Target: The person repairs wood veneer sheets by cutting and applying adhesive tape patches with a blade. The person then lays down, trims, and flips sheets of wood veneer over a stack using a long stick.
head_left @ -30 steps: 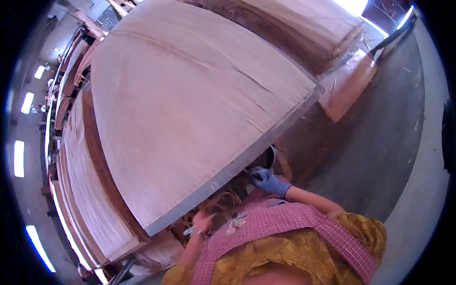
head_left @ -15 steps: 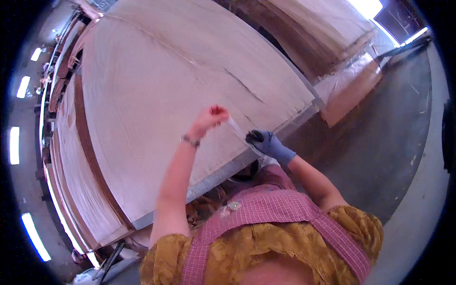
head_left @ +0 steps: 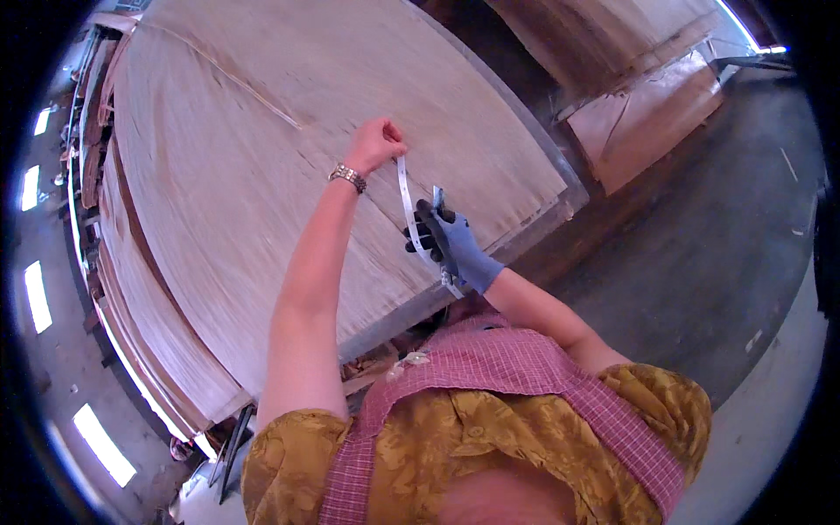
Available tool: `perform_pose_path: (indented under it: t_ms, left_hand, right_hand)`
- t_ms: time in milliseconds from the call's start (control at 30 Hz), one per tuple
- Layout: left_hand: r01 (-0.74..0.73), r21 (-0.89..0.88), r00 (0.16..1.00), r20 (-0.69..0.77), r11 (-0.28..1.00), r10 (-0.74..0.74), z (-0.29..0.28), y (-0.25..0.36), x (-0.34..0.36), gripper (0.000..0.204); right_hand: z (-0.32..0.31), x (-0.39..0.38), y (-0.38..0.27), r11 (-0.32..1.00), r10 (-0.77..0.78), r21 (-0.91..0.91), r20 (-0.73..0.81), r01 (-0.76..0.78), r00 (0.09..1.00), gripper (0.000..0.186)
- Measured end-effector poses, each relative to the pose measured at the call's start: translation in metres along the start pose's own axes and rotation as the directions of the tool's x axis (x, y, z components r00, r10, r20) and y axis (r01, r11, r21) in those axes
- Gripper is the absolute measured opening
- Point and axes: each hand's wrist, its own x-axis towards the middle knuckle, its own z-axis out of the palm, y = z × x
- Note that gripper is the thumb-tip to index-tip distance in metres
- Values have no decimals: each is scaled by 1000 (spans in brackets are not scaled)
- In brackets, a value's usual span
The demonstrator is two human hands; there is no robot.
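Observation:
My left hand, bare, with a metal-band watch on the wrist, pinches the upper end of a narrow white tape. Small dark marks or holes run along the strip. It hangs from there to my right hand, which wears a blue-grey glove with black fingers and palm. Those gloved fingers curl around the tape, and its lower part comes out beneath them. A small pale piece sticks up above the glove; I cannot tell what it is. Both hands are above a large sheet of pale wood veneer with a long split.
The veneer sheet lies on a grey-edged table. More stacked veneer stands along the left. At the far right is another pile, with a brownish sheet beside it. Dark floor stretches to the right.
My left hand has moved up and farther over the sheet, with the tape's end. My right hand has shifted slightly left and up. More of the tape now shows between them.

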Motion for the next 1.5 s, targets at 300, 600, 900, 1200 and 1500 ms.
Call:
perform_pose_path:
  t_ms: [300, 600, 900, 1200, 1500]
  left_hand:
    - [38, 294, 997, -81, 955, -15, -9, 18, -6, 39]
    - [-128, 281, 970, -164, 951, 179, -1, 10, -38, 31]
    - [-307, 792, 794, -93, 527, 601, 18, 10, -97, 39]
    - [-387, 699, 780, -100, 601, 618, 17, 4, -89, 34]
    - [-428, 777, 720, -16, 462, 694, 8, -18, -124, 43]
  right_hand:
    - [2, 3, 17, 994, -49, -99, -5, 48, 999, 22]
    - [11, 7, 19, 982, -50, -184, -45, 41, 998, 19]
    - [9, 3, 19, 988, -60, -146, -17, 57, 998, 20]
    - [6, 9, 20, 974, -74, -216, -21, 67, 997, 20]
    - [8, 6, 19, 941, -140, -316, -24, 126, 990, 15]
